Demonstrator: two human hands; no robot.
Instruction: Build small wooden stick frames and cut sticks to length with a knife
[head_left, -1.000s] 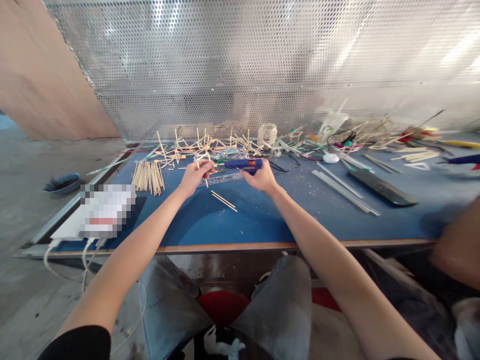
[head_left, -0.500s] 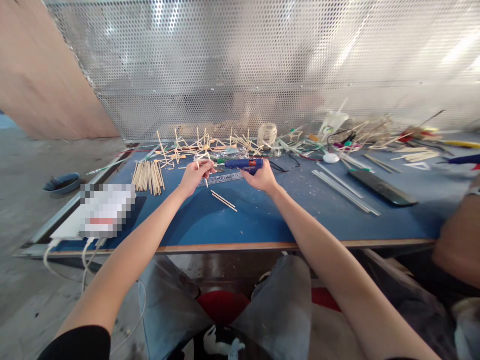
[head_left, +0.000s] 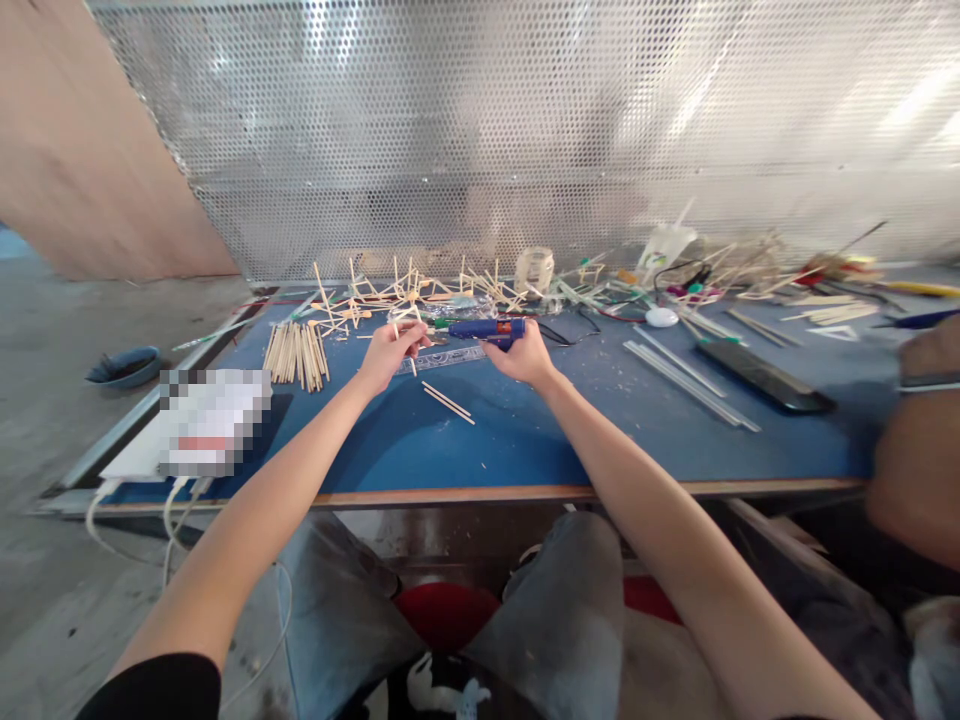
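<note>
My right hand [head_left: 523, 352] is wrapped round the handle of a blue glue gun [head_left: 480, 328], whose nozzle points left. Pinched in my left hand [head_left: 393, 352] are thin wooden sticks [head_left: 413, 366], joined at an angle as far as I can see; the fingers hide part of them. The gun's nozzle is close to the left fingertips, and whether it touches the sticks I cannot tell. Beneath both hands lies a clear plastic ruler [head_left: 450, 357]. Two loose sticks [head_left: 448, 402] rest on the blue tabletop nearer to me.
A bundle of sticks [head_left: 297, 355] and a white box with cables [head_left: 135, 455] are on the left. Stick frames [head_left: 409, 285] line the back. Clear glue sticks [head_left: 682, 380] and a dark flat case [head_left: 765, 375] lie right, near another person's arm [head_left: 919, 450].
My two hands, the glue gun and the sticks stay almost still. At the far right, the other person's arm has shifted, and their blue tool sits slightly lower.
</note>
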